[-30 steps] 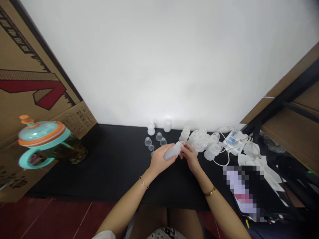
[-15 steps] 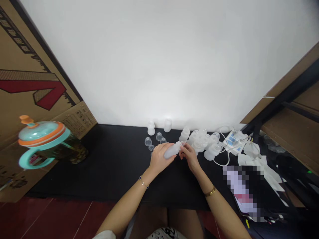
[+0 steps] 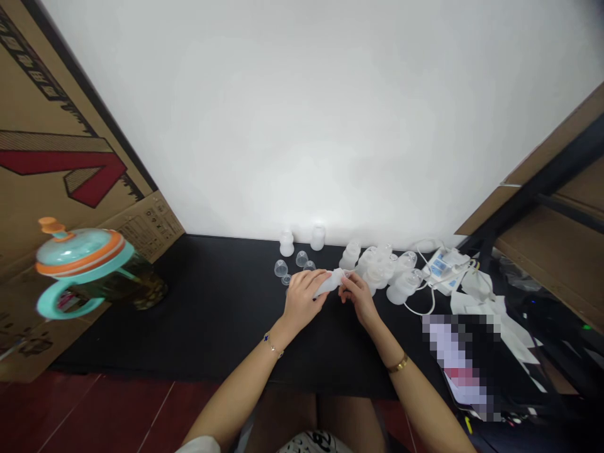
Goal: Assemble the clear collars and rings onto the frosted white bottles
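Observation:
A small frosted white bottle (image 3: 327,285) lies tilted between my hands, its neck end towards the right. My left hand (image 3: 302,299) is wrapped round its body. The fingers of my right hand (image 3: 357,296) are pinched at the neck end; any small part between them is too hidden to make out. Just left of my left hand are several clear domed caps (image 3: 280,268). Close beyond my right hand stands a cluster of similar white bottles (image 3: 376,267), some with clear domed caps on top.
Two white bottles (image 3: 286,243) stand near the wall. At the right lie a white power strip (image 3: 443,269) with cables, crumpled white paper (image 3: 495,311) and a blurred-out flat device (image 3: 465,365). A large teal-lidded jug (image 3: 89,267) stands at the left by a cardboard box (image 3: 51,170).
My left hand has rolled over the bottle, and its fingers now cover more of the body. My right hand stays at the neck end, barely shifted.

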`<control>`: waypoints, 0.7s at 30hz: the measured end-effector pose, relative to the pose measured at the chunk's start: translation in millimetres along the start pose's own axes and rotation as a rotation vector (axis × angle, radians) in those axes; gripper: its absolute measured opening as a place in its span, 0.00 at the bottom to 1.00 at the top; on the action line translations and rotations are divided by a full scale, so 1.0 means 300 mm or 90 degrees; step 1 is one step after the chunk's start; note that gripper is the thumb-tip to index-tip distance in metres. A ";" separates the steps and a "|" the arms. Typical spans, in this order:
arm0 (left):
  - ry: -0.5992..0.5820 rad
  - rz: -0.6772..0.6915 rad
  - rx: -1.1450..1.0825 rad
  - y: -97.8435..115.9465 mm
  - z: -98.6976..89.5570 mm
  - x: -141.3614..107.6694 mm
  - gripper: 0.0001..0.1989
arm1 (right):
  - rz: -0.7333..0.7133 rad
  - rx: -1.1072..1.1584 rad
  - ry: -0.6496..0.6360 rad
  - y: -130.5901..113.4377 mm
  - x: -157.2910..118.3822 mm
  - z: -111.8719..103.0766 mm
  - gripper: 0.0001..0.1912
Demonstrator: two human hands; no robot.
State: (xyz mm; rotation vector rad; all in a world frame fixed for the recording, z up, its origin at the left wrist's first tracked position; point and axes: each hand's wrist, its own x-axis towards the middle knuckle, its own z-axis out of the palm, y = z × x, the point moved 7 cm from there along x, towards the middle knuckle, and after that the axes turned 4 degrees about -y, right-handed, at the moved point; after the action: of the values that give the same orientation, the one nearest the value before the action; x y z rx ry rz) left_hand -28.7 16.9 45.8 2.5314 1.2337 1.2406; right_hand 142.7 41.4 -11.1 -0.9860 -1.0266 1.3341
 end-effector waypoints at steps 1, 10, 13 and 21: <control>0.001 0.003 0.011 0.001 -0.002 0.000 0.19 | 0.002 -0.001 0.002 0.002 0.001 0.000 0.19; 0.002 0.053 0.072 0.018 -0.014 0.001 0.20 | 0.012 0.003 0.007 0.021 0.006 0.001 0.20; 0.002 0.057 0.058 0.021 -0.018 0.001 0.22 | 0.017 0.003 0.004 0.026 0.007 0.001 0.21; -0.019 -0.064 -0.102 -0.018 -0.005 0.013 0.19 | -0.003 -0.007 0.006 0.019 0.002 -0.002 0.20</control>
State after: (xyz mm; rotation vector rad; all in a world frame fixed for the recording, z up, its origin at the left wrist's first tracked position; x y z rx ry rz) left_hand -31.7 22.8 47.2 2.3370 1.1870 1.2236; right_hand 141.8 42.2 -16.7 -0.9968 -1.0302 1.3193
